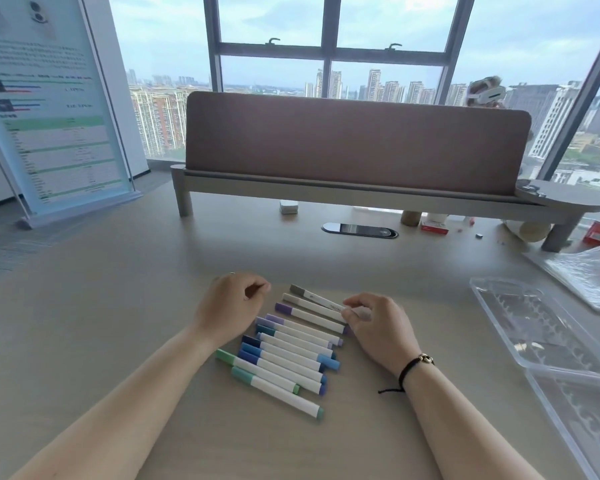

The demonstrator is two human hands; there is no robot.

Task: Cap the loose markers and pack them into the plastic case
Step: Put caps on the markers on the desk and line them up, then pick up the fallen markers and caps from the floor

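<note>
**Lifting a capped marker for the case**

The left hand (231, 303) is kept at the left end of the row, fingers loosely curled and holding nothing; it appears to rest on the desk (118, 306). It is best used to steady the row so that neighbouring markers are not rolled when one is drawn out.

The markers (291, 348) are laid side by side in the middle of the desk, slanted, touching or nearly touching. White barrels are fitted with coloured caps: green nearest the person, blue in the middle, purple beyond, grey farthest. All appear to be capped, so packing is judged to be the step in hand.

The right hand (371, 320) is closed in a pinch on the right end of one of the far markers; which one cannot be told. The marker should be lifted straight up before it is carried right, so the row is not dragged.

The case (548, 344) is lying open at the right desk edge, well apart from the row, clear plastic with scalloped ribs. Each marker should be seated between ribs.
</note>
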